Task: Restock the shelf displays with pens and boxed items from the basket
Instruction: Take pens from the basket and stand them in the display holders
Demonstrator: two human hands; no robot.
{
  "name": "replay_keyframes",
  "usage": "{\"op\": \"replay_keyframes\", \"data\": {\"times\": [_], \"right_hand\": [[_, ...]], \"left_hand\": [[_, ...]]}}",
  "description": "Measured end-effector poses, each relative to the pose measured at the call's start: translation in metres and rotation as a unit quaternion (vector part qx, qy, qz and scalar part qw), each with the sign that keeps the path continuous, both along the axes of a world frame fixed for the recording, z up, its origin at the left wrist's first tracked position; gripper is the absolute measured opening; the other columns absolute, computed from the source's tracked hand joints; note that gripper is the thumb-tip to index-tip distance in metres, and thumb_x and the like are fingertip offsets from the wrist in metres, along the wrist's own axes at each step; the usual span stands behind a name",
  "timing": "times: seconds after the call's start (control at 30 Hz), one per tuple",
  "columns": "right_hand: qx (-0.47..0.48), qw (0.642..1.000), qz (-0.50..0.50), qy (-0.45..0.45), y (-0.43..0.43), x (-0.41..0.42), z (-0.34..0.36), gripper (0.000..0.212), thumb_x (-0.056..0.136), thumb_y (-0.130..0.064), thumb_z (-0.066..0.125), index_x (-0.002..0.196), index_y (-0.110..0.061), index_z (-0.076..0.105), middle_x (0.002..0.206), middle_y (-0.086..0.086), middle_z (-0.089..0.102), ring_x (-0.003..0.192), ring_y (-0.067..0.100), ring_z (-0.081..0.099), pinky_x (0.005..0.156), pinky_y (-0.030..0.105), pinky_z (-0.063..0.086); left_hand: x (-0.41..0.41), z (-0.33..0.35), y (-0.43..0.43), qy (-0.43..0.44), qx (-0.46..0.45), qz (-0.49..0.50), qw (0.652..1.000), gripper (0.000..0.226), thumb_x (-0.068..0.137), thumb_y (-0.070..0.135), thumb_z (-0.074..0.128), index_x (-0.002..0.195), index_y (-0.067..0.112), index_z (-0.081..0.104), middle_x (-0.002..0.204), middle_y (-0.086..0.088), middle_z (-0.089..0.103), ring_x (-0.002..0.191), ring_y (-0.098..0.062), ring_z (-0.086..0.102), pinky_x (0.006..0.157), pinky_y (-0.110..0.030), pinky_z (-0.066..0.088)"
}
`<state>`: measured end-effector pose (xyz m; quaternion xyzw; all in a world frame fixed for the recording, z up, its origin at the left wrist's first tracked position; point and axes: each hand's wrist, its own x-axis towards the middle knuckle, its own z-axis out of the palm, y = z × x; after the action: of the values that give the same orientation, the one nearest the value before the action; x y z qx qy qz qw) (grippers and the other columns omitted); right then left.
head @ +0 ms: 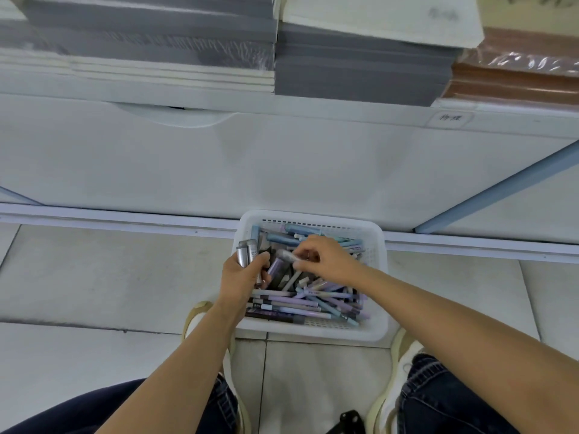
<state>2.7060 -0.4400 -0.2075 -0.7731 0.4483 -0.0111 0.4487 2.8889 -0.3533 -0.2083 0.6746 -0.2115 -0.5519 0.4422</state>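
Observation:
A white plastic basket [377, 242] stands on the floor against the shelf base, full of pens [316, 303] in lilac, blue and grey. My left hand [242, 278] is at the basket's left side and grips a bundle of grey and purple pens [247, 252] upright. My right hand [326, 260] reaches in from the right and pinches a pale pen [286, 255] just beside that bundle. No boxed item is plainly visible among the pens.
A white shelf unit [282, 161] rises behind the basket, with stacks of grey notebooks [360, 67], brown wrapped books [513, 76] and a small label [450, 118] above. My shoes [404, 364] and knees flank the basket on a tiled floor [94, 277].

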Motion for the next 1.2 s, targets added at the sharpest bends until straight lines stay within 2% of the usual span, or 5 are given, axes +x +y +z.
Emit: {"op": "replay_keyframes", "data": {"times": [0.17,0.3,0.43,0.7,1.2], "right_hand": [[0.063,0.983,-0.096,-0.146,-0.010,-0.002,0.076,0.030,0.087,-0.024,0.071,0.108,-0.003,0.063,0.103,0.013,0.071,0.097,0.028,0.068,0.093,0.048,0.052],[0.034,0.970,-0.115,-0.210,-0.019,-0.013,0.150,0.027,0.088,-0.012,0.069,0.112,0.000,0.065,0.098,0.009,0.069,0.090,0.021,0.064,0.090,0.037,0.050],[0.030,0.951,-0.114,-0.287,-0.017,-0.030,0.224,0.034,0.092,-0.005,0.062,0.125,-0.008,0.058,0.095,0.006,0.065,0.087,0.009,0.060,0.075,0.020,0.050],[-0.051,0.863,-0.200,-0.461,0.002,-0.060,0.333,0.033,0.090,-0.010,0.062,0.122,-0.003,0.054,0.098,0.009,0.066,0.085,0.018,0.069,0.079,0.029,0.057],[-0.280,0.801,-0.205,-0.488,-0.029,-0.112,0.478,0.019,0.093,-0.004,0.060,0.112,-0.008,0.062,0.098,0.006,0.064,0.089,0.017,0.068,0.078,0.032,0.059]], "left_hand": [[-0.019,0.054,-0.019,0.047,-0.045,-0.056,0.996,0.014,0.088,0.017,0.069,0.090,0.004,0.070,0.065,-0.008,0.067,0.048,-0.015,0.057,0.049,-0.025,0.051],[-0.031,0.113,-0.038,0.076,-0.088,-0.086,0.989,0.026,0.088,0.030,0.068,0.088,0.004,0.070,0.055,-0.013,0.061,0.042,-0.016,0.054,0.046,-0.025,0.047],[-0.043,0.181,-0.044,0.070,-0.186,-0.134,0.971,0.039,0.074,0.041,0.073,0.094,0.007,0.073,0.083,-0.015,0.071,0.044,-0.013,0.051,0.046,-0.023,0.044],[-0.077,0.304,-0.050,0.030,-0.325,-0.128,0.937,0.033,0.068,0.030,0.079,0.089,0.011,0.062,0.059,0.005,0.058,0.045,-0.010,0.049,0.045,-0.022,0.043],[-0.116,0.437,-0.091,-0.011,-0.419,-0.177,0.891,0.027,0.077,0.030,0.080,0.092,0.017,0.063,0.055,0.008,0.060,0.047,-0.009,0.052,0.048,-0.020,0.046]]}}
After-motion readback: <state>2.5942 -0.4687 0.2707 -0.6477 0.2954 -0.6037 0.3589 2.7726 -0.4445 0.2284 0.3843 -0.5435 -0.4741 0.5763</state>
